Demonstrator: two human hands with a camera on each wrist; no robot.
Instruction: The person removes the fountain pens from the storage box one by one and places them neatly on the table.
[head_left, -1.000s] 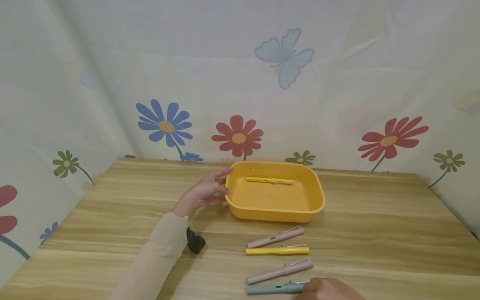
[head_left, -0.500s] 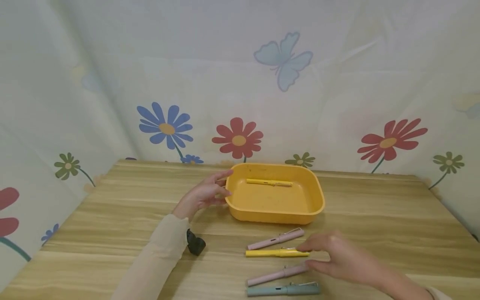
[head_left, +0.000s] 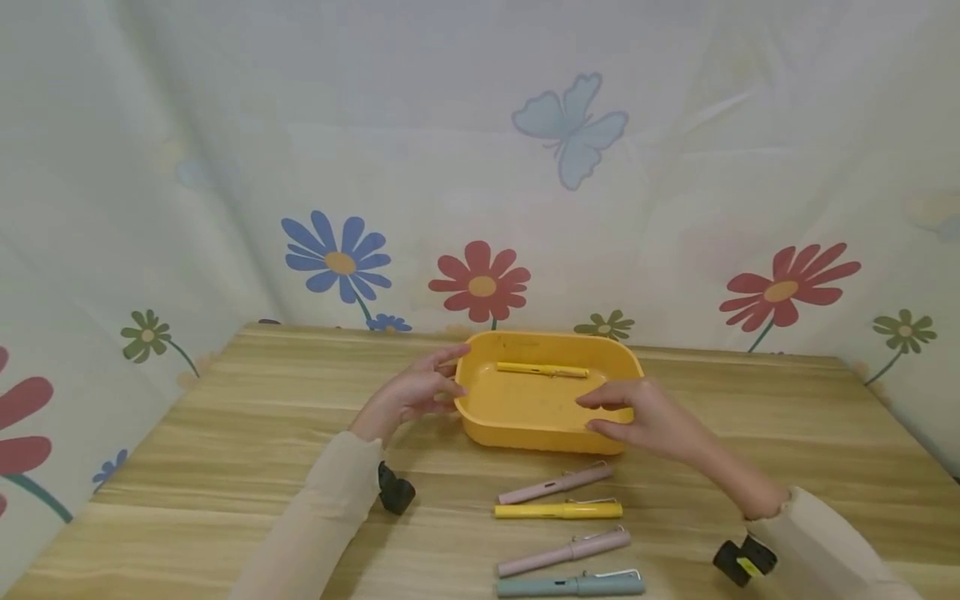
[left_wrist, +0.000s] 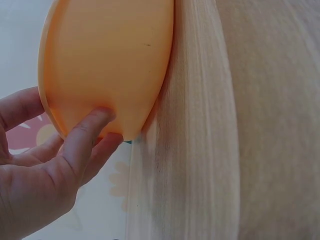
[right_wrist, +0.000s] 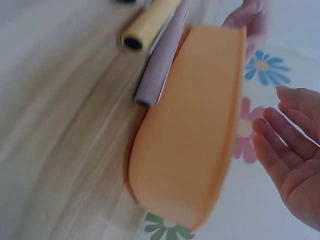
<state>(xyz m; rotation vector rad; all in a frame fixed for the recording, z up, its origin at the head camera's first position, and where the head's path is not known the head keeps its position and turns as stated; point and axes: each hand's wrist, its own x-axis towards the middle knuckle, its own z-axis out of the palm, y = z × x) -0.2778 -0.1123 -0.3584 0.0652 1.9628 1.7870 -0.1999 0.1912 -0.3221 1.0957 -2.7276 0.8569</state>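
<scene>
My left hand (head_left: 416, 392) holds the left end of a yellow plastic tray (head_left: 540, 437), its fingers and thumb on either side of the wall at the rim, as the left wrist view (left_wrist: 100, 55) shows. Inside the tray lies a yellow capped pen (head_left: 542, 369). Over the tray's right front part hovers my right hand (head_left: 648, 417), thumb and fingers apart with nothing between them. In front of the tray a pink pen (head_left: 555, 484), a yellow pen (head_left: 558, 510), another pink pen (head_left: 564, 552) and a teal pen (head_left: 570, 586) lie roughly parallel, clips toward the right.
The wood-grain table (head_left: 247, 417) runs back to a pale curtain (head_left: 390, 125) printed with flowers and a butterfly. Black wrist cameras sit on both cuffs, the left one (head_left: 395, 489) and the right one (head_left: 742, 560), close above the tabletop.
My right hand has left the teal pen at the front and moved forward, past the row of pens, to above the tray. The left hand stays at the tray, and the pens lie as before.
</scene>
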